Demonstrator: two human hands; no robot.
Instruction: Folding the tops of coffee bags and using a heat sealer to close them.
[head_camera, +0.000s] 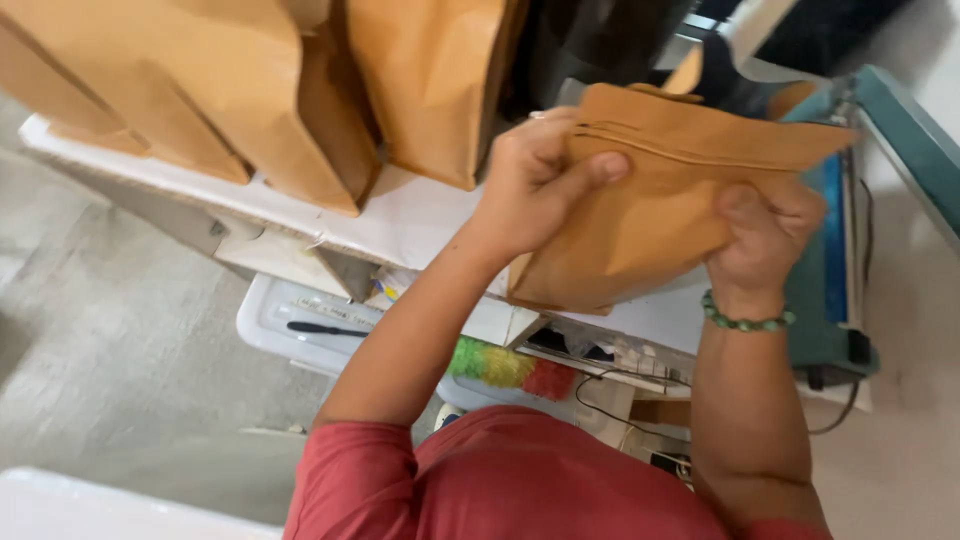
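While both my hands gripped the brown paper pouch (660, 200) above the bench's edge (420, 225), its long axis ran left hand (535, 180) to right hand (765, 240), equally near.

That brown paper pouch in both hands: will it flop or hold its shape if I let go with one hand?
The brown paper pouch probably holds its shape fairly well: its top edge stays straight between the left hand and right hand. It creases near the right hand's grip, so it likely dents easily. It looks light.
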